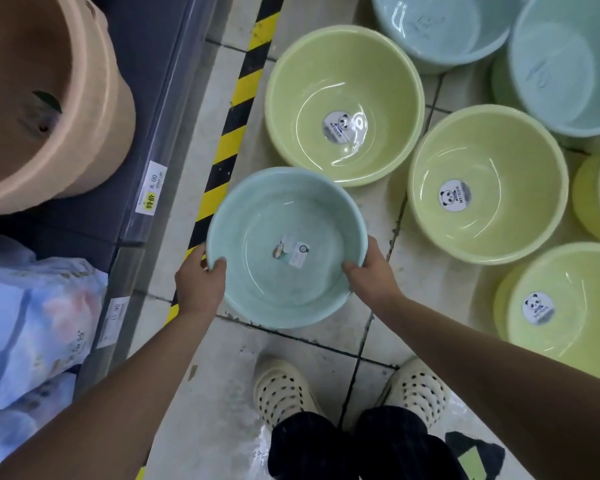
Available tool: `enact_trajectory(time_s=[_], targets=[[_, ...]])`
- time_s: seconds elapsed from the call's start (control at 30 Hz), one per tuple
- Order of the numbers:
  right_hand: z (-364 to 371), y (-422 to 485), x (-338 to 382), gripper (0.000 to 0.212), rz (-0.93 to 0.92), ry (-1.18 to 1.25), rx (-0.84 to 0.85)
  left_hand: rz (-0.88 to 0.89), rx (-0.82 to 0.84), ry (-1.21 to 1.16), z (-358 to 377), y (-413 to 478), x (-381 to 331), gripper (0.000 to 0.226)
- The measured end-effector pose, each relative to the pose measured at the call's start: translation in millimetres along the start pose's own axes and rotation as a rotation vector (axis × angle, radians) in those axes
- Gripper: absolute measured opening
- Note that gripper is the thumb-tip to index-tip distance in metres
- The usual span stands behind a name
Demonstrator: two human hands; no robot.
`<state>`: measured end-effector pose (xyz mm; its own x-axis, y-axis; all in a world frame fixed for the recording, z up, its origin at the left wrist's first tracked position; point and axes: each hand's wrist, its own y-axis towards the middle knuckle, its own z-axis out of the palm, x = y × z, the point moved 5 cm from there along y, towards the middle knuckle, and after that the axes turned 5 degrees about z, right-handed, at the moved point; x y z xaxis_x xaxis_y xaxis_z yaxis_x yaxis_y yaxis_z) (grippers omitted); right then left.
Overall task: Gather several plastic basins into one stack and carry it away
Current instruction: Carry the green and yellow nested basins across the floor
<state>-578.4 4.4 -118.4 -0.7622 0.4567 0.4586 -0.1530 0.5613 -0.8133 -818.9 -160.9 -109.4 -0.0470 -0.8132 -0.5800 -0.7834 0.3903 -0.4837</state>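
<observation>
Gripping a blue basin [284, 202] by opposite sides of its rim, a person works a shop aisle with the left hand [200, 282] and right hand [371, 271] each hooked over the lip. Both thumbs lie inside the bowl, while the other fingers curl under the outer wall, mostly out of sight. The basin looks like thin, glossy moulded plastic, so it is probably light, slightly springy and slick on its walls. The rolled rim under the thumbs seems the surest hold, and a hand on each side should keep it level. Just past the fingertips a green basin [343, 64] sits on the tiled floor [426, 299]. More green basins [487, 150] lie beyond the right-hand fingers, and pale blue ones [565, 64] farther out still. All are tapered bowls that should nest readily, though a tight nest may stick. From above it cannot be told whether the held basin is clear of the floor, or whether it is one basin or several already nested. Its underside is hidden and its centre label [293, 252] is too small to read. The far basins are cut off by the frame edge. A pink tub [49, 98] sits on a shelf off beyond the left knuckles.
</observation>
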Motion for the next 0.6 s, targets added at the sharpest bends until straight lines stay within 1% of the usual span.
enact_trajectory(time_s=[0.17, 0.3, 0.4, 0.53, 0.6], targets=[[13.7, 10.7, -0.2, 0.061, 0.012, 0.062, -0.009, -0.019, -0.010, -0.049, -1.2, 15.1, 1.2, 0.034], [24.5, 16.6, -13.2, 0.072, 0.036, 0.043, 0.020, -0.019, 0.071, 0.003, 7.2, 22.3, 13.4, 0.039], [31.4, 21.0, -28.1, 0.076, 0.095, 0.019, 0.054, -0.024, 0.102, 0.032, 13.4, 21.4, 25.2, 0.042], [39.5, 19.1, -57.9, 0.069, 0.166, -0.041, 0.093, -0.061, 0.150, 0.041, 22.1, 12.5, 40.0, 0.051], [38.1, 18.0, -70.8, 0.065, 0.168, -0.039, 0.082, -0.070, 0.185, 0.027, 27.8, 7.2, 43.4, 0.052]])
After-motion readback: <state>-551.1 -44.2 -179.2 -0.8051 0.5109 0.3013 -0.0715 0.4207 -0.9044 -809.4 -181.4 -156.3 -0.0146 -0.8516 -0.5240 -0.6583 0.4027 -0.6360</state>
